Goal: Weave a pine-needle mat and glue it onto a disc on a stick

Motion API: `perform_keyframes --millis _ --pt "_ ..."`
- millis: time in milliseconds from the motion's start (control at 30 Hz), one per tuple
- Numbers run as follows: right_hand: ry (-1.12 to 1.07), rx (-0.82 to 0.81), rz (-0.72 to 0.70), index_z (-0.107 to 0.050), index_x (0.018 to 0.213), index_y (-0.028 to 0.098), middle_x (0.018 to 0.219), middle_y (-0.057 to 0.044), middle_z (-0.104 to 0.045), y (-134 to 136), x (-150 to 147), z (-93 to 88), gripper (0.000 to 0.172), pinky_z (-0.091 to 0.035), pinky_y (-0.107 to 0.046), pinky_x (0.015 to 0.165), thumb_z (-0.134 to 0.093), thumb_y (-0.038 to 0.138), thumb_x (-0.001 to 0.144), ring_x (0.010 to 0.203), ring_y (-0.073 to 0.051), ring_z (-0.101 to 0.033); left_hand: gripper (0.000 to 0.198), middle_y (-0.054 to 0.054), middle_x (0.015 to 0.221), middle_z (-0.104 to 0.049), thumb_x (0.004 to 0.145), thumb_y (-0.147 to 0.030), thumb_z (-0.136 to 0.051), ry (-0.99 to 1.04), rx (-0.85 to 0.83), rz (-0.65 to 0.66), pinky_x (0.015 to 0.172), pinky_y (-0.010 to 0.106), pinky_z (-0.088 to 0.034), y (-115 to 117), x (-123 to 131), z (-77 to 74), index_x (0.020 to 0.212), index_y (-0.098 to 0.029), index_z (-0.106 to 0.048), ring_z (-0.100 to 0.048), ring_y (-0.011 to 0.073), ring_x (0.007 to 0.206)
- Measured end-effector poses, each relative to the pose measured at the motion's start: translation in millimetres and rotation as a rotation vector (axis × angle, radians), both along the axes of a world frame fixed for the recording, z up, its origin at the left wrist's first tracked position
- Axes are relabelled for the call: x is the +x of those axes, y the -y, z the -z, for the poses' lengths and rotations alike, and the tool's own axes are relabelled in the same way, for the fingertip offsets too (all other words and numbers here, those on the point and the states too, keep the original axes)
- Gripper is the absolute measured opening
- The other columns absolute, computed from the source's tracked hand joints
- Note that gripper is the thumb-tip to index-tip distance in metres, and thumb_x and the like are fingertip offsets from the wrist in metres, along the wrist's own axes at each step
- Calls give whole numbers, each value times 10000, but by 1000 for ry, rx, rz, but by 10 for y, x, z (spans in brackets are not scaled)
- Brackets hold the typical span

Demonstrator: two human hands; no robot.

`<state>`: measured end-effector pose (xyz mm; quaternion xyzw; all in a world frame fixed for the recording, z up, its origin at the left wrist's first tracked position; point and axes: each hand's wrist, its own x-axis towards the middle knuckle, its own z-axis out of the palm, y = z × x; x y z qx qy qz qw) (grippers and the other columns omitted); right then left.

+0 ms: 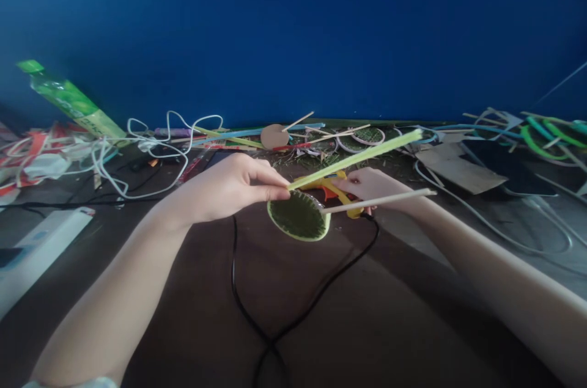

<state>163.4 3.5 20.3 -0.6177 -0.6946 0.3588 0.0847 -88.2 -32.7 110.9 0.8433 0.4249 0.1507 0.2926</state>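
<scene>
My left hand is closed, thumb and fingers pinching a bundle of yellow-green pipe cleaners that slants up to the right. Just below those fingertips is a round dark-green disc with a pale yellow-green rim. A thin wooden stick juts from the disc to the right, passing in front of my right hand. My right hand is wrapped round a yellow glue gun, whose nozzle end lies behind the disc and my left fingertips. A black cord runs down from the gun.
A green-capped bottle leans at the left near tangled white cable. A white power strip lies front left. Along the blue wall are a cardboard disc on a stick, loose pipe cleaners, a cardboard piece and green rings.
</scene>
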Motion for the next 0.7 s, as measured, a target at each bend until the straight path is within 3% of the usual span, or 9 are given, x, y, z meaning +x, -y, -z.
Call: perform_keyframes --millis 100,167,267,367,500,700 --pt "118 239 -6 -467 481 186 403 3 -496 18 5 -55 454 -335 -249 401 -468 499 810 364 -107 -468 156 -12 825 -708 751 -334 -619 17 2 8 693 241 -451 -6 0 12 816 -273 -747 -615 160 749" --pt "24 398 -15 -533 540 179 453 11 -500 56 7 -144 367 -312 -250 418 -504 432 805 414 -103 -455 150 -15 820 -708 750 -333 -621 25 -13 17 688 238 -450 -13 1 29 809 -275 -747 -614 156 742" --pt "-451 315 -175 -654 867 187 656 2 -613 155 9 -319 217 -378 -234 459 -580 373 783 526 -101 -524 155 -19 824 -708 760 -343 -612 8 -60 45 684 233 -450 -27 2 63 814 -283 -744 -615 152 741" --pt "-754 226 -378 -627 1081 255 808 5 -658 259 2 -452 291 -453 -228 541 -605 307 796 649 -104 -590 179 -21 824 -711 779 -359 -587 -40 -122 72 680 232 -446 -40 6 92 849 -293 -738 -620 153 740" --pt "-917 195 -525 -687 952 258 862 0 -669 325 -10 -521 177 -505 -280 692 -634 236 785 818 -138 -610 190 -17 844 -711 786 -360 -576 -54 -176 79 684 227 -448 -44 10 93 860 -287 -735 -622 152 747" --pt "-873 266 -461 -727 847 243 941 -28 -656 334 8 -570 108 -508 -280 715 -640 238 784 844 -141 -603 168 -21 808 -713 774 -355 -603 2 -165 45 700 231 -461 -48 4 70 833 -282 -742 -614 140 714"
